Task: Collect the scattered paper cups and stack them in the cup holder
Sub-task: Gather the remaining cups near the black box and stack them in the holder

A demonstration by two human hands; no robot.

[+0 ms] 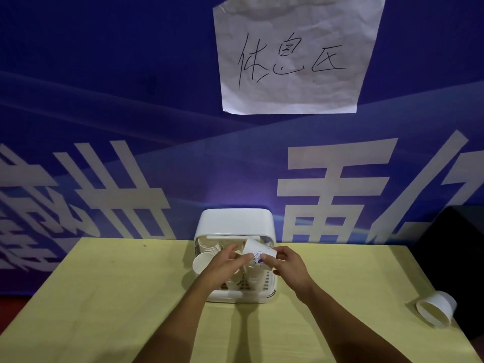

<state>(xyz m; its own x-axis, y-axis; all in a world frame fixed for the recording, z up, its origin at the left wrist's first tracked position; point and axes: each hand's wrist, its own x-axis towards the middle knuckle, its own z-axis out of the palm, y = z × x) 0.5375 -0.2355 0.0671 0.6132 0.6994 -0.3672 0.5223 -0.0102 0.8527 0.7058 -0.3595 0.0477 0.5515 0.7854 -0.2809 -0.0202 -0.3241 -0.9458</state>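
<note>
From the head camera I saw both hands meeting over the holder (271, 289), a white box standing at the far edge of the table (104, 297) with its lid (235, 221) tipped up against the banner (104, 100). The right hand (285, 263) pinched a cup (258, 251) between thumb and fingers. The cup was tilted, its base pointing up and away, with a blue logo on its side. The left hand (225, 265) had its fingers curled onto the cup's left edge, so both hands gripped it just above the holder's open front. Inside the holder I could make out more white cups in rows, though not how many. A second cup (201, 263) lay at the holder's left edge, mouth towards me, just beside the left hand; whether they touched I could not tell. A stray cup (436, 310) lay on its side near the table's right edge, well apart from the holder. A handwritten sheet (293, 56) hung on the banner above.
</note>
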